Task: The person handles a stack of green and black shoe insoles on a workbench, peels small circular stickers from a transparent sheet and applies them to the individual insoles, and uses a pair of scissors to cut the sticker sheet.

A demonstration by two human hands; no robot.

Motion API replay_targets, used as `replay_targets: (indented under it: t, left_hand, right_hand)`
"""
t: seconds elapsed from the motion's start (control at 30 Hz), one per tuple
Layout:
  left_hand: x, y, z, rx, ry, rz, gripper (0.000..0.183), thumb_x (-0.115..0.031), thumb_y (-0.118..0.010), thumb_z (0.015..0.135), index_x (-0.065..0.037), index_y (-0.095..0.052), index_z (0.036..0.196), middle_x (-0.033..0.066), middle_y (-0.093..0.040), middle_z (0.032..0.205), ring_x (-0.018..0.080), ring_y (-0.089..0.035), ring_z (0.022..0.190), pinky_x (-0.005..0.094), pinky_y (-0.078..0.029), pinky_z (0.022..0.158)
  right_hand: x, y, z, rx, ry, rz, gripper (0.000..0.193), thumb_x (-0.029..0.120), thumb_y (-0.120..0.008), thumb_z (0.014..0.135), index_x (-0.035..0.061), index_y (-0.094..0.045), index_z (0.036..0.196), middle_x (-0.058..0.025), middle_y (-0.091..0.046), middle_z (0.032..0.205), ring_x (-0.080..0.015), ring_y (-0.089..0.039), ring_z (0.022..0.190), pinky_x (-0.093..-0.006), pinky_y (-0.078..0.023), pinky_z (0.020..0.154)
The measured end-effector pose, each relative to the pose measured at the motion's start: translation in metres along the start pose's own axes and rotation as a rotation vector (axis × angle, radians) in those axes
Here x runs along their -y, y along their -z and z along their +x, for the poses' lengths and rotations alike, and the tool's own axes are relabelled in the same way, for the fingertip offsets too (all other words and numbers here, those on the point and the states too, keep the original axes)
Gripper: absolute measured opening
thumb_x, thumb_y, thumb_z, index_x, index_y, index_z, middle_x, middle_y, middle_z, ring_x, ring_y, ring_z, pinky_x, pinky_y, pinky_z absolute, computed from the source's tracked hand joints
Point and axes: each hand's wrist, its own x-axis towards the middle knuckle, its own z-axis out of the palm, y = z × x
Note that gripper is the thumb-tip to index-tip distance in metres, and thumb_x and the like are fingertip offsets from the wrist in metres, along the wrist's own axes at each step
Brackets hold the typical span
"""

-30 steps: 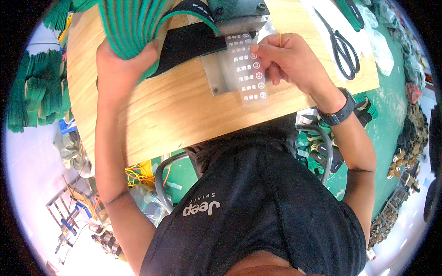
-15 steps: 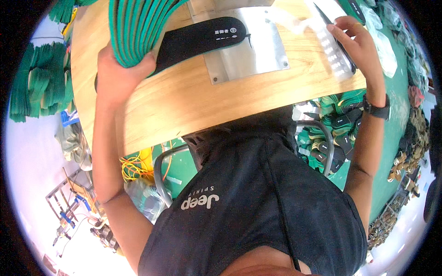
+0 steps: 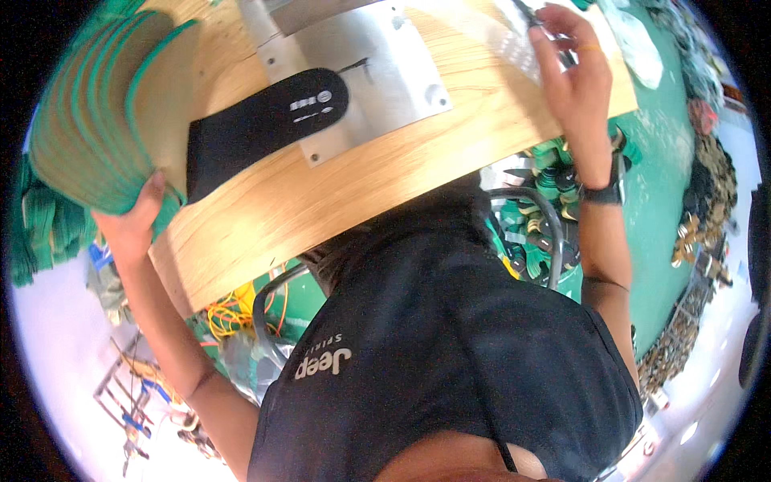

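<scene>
The left hand (image 3: 132,221) is clamped under a stack of green insoles (image 3: 96,120); beside it lies a black insole (image 3: 265,120). The right hand (image 3: 570,76), fingers together, pinches a clear sheet (image 3: 514,48).

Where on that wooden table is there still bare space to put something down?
The near strip of the table, between the metal plate and the edge by the person's body, is bare wood. So is the stretch between the plate and the right hand. The left end is crowded: a green stack under the left hand, with the black insole lying partly across the plate.

The right hand (image 3: 574,76) has left the black insole (image 3: 265,124) for the scissors (image 3: 534,16).
</scene>
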Motion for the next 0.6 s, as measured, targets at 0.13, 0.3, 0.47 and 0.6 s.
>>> replay_targets:
  t: [0.13, 0.3, 0.47, 0.6]
  left_hand:
    - [0.040, 0.037, -0.003, -0.151, -0.016, -0.035, 0.052, -0.004, -0.073, 0.068, 0.006, -0.053, 0.115, 0.0133, -0.058, 0.113, 0.0194, -0.057, 0.097, 0.0325, -0.044, 0.088]
    - [-0.011, 0.091, 0.033, -0.399, -0.067, -0.137, 0.037, -0.004, -0.066, 0.077, 0.006, -0.057, 0.111, 0.0129, -0.061, 0.108, 0.0186, -0.059, 0.093, 0.0317, -0.047, 0.083]
    - [-0.004, 0.124, 0.070, -0.075, 0.045, 0.498, 0.037, -0.012, -0.065, 0.080, 0.004, -0.059, 0.113, 0.0114, -0.066, 0.100, 0.0185, -0.061, 0.087, 0.0318, -0.047, 0.082]
    - [-0.019, 0.026, 0.081, 0.236, 0.167, 0.540, 0.060, -0.029, -0.071, 0.079, -0.003, -0.052, 0.129, 0.0171, -0.058, 0.124, 0.0265, -0.057, 0.112, 0.0344, -0.044, 0.093]
  right_hand:
    - [-0.098, 0.027, 0.040, 0.068, 0.104, -0.343, 0.035, 0.027, -0.063, 0.088, -0.0014, -0.061, 0.108, -0.0159, -0.065, 0.100, -0.0242, -0.062, 0.096, -0.0314, -0.048, 0.078]
    - [-0.087, 0.020, 0.049, 0.236, 0.132, -0.261, 0.033, 0.031, -0.060, 0.086, -0.0002, -0.062, 0.099, -0.0183, -0.065, 0.088, -0.0326, -0.063, 0.082, -0.0392, -0.049, 0.072]
    - [-0.051, 0.015, 0.077, 0.387, 0.062, -0.237, 0.027, 0.024, -0.063, 0.077, -0.0024, -0.064, 0.083, -0.0216, -0.062, 0.077, -0.0351, -0.060, 0.074, -0.0403, -0.048, 0.067]
    - [-0.055, 0.013, 0.082, 0.493, 0.071, -0.214, 0.023, 0.022, -0.061, 0.076, -0.0005, -0.064, 0.080, -0.0211, -0.063, 0.078, -0.0362, -0.061, 0.073, -0.0418, -0.048, 0.067]
